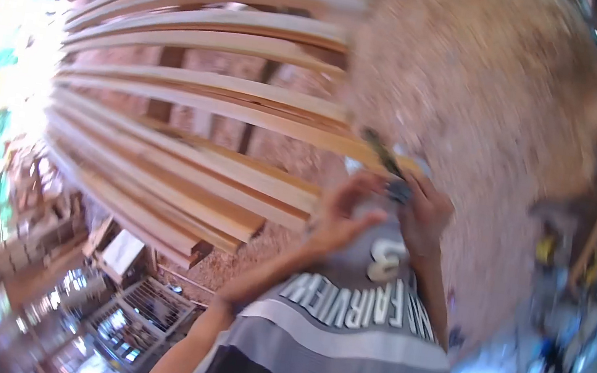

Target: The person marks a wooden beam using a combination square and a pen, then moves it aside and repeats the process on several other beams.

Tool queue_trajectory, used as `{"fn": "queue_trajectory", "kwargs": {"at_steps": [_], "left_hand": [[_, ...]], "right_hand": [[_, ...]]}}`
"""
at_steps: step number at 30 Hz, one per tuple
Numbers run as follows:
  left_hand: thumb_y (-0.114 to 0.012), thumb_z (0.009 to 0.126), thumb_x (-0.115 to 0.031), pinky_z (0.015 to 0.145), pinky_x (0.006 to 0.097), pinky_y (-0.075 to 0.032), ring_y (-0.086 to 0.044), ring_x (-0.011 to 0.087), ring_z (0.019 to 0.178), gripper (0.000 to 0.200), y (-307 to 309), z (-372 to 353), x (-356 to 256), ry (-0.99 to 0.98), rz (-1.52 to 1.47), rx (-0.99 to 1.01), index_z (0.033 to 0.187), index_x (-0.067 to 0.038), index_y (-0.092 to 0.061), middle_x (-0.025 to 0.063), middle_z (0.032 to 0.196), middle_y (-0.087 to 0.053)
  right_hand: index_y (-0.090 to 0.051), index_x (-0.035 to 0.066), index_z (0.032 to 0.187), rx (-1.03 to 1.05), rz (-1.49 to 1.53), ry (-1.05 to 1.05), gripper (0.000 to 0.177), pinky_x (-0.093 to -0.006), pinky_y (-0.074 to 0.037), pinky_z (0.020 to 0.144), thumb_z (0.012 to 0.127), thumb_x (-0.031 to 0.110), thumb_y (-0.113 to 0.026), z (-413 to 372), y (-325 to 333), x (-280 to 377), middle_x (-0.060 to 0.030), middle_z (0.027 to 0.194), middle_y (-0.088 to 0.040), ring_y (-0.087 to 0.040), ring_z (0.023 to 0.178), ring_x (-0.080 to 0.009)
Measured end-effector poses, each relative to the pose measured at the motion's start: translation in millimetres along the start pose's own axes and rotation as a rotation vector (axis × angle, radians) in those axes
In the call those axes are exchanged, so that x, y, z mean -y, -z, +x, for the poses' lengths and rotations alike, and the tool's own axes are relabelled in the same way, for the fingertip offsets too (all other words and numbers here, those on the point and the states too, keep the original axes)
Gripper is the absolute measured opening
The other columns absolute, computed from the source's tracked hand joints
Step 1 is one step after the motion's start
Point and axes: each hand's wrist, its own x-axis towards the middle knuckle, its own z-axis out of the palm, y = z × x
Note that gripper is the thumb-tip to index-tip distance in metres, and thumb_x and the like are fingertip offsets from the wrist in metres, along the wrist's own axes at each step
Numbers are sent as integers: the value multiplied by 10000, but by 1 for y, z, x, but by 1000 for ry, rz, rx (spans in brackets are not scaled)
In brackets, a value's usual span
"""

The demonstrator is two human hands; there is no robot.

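My right hand (426, 209) is closed around a dark, narrow tool (384, 154) with a blue-grey rounded part (399, 192) at its near end. Motion blur hides what kind of tool it is. Just left of it, my left hand (347, 213) has its thumb and fingers apart, fingertips right beside the blue-grey part. Both hands are in front of my grey jersey (337, 339). The tool's far end overlaps the end of a long pale wooden board (277, 123) in this view.
More long boards (257, 49) lie side by side on dark cross supports (161, 108), reaching to the left. Wood shavings (484, 83) cover the ground ahead and to the right. A metal grid crate (149, 311) stands at lower left, with cluttered items (569, 335) at right.
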Motion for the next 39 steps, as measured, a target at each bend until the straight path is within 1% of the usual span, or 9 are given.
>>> {"fn": "queue_trajectory", "kwargs": {"at_steps": [2,4,6,7,8,10,18,26,39], "left_hand": [[-790,838,32,995,384,-495,-630,244,1111,234,35,4,8,-94,244,42,986,-26,-619,123,1139,-681],[-776,789,50,973,402,-500,-651,276,1079,264,55,6,19,-62,331,-23,993,-30,-628,143,1130,-690],[-799,781,54,977,368,-498,-633,257,1166,377,65,23,27,-103,872,109,1108,-30,-633,153,1207,-659],[-796,753,28,980,384,-499,-638,279,1168,422,62,37,34,-216,959,166,1142,-50,-653,147,1218,-662],[-796,753,28,980,384,-499,-638,279,1168,422,55,52,37,-182,958,166,1142,-50,-653,147,1218,-662],[-789,758,-18,997,428,-495,-654,318,1131,451,39,78,31,-299,1246,392,1188,-87,-671,118,1230,-669],[-726,727,37,859,407,-510,-706,257,949,280,27,116,67,-188,1129,488,972,-98,-742,25,956,-731],[-773,667,17,814,385,-521,-712,227,910,303,24,123,72,-251,1193,527,932,-128,-759,-8,918,-736],[-776,646,-32,779,365,-523,-699,204,957,301,25,122,78,-261,1215,512,929,-135,-769,-41,932,-732]], "right_hand": [[-728,125,1229,10,-114,-31,426,-386,-485,673,805,99,-694,3,4,7,-26,1087,-741,-732,828,-216],[-737,129,1211,32,-173,-40,432,-373,-481,692,784,86,-695,0,6,5,-10,1100,-741,-734,833,-191],[-767,125,1161,61,-152,0,410,-354,-463,655,752,103,-737,-5,1,-1,-13,1093,-760,-730,812,-179],[-756,121,1177,123,-141,-13,421,-340,-452,668,758,103,-733,-5,-1,-5,-3,1102,-750,-721,801,-163],[-756,121,1177,149,-129,-31,421,-340,-452,668,758,103,-733,-2,1,-10,-3,1102,-750,-721,801,-163],[-747,111,1171,313,-194,5,401,-343,-436,662,770,109,-730,10,17,-9,2,1103,-734,-704,780,-156],[-738,99,1155,484,-77,-77,385,-344,-409,644,770,98,-732,46,41,-30,2,1089,-725,-680,757,-156],[-763,88,1114,371,69,-131,346,-304,-387,642,783,139,-678,25,37,-51,6,1105,-740,-664,720,-115],[-779,93,1027,313,15,-81,210,-292,-330,559,846,162,-698,34,38,-44,3,1031,-752,-589,609,-79]]}}
